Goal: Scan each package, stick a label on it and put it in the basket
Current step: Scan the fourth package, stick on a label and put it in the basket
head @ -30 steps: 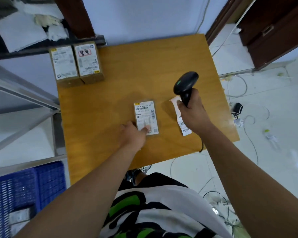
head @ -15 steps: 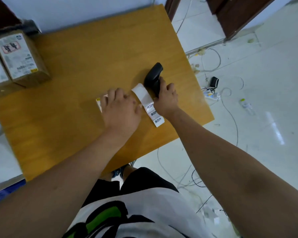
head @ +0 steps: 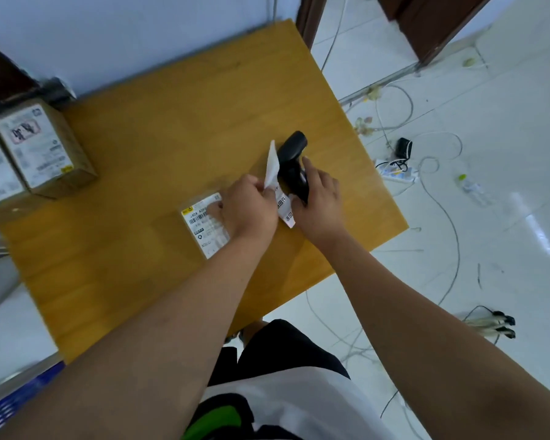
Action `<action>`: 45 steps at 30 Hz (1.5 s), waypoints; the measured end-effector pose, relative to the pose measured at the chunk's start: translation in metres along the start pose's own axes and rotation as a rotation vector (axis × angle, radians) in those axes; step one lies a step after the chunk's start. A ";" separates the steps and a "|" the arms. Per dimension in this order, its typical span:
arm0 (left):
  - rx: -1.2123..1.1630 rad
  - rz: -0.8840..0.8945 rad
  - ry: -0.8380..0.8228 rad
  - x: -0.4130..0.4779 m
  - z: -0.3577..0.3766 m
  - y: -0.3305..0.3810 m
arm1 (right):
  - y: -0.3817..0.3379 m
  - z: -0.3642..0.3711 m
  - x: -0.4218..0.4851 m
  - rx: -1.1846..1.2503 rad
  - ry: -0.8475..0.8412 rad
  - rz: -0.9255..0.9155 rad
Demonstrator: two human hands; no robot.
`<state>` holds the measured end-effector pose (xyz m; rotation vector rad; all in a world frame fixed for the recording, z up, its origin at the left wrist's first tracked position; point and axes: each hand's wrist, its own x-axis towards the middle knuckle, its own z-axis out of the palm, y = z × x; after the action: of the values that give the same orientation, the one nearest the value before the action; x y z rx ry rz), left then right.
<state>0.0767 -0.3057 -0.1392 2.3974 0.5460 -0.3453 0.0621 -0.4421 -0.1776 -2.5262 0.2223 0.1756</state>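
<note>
Near the front right part of the wooden table (head: 134,160) lies one flat package (head: 205,225), face up with its printed shipping sheet showing, its long axis running away from the person and slightly leftward. Just to its right, the left hand (head: 251,206) is pinched shut on the raised end of a white label strip (head: 278,185), which runs from that hand's fingertips down under the right hand (head: 319,201). That hand lies curled over the grip of a single black scanner (head: 294,163) resting on the table; whether it truly clasps the grip or only presses it down I cannot tell. So the package sits left of both hands, touching the left one, which is nearer, and the sticker has probably only a short way leftward to travel. Two more boxed packages (head: 42,147) stand side by side at the far left edge, well apart. A blue basket (head: 10,404) shows at the bottom left corner, mostly out of view.
</note>
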 end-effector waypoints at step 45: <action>-0.129 0.236 0.523 -0.160 -0.172 -0.070 | -0.175 -0.100 -0.106 1.003 -0.869 0.139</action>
<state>-0.0784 -0.1927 0.0133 2.3864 0.4827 0.4195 0.0009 -0.3443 0.0189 -1.2830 0.0852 0.9230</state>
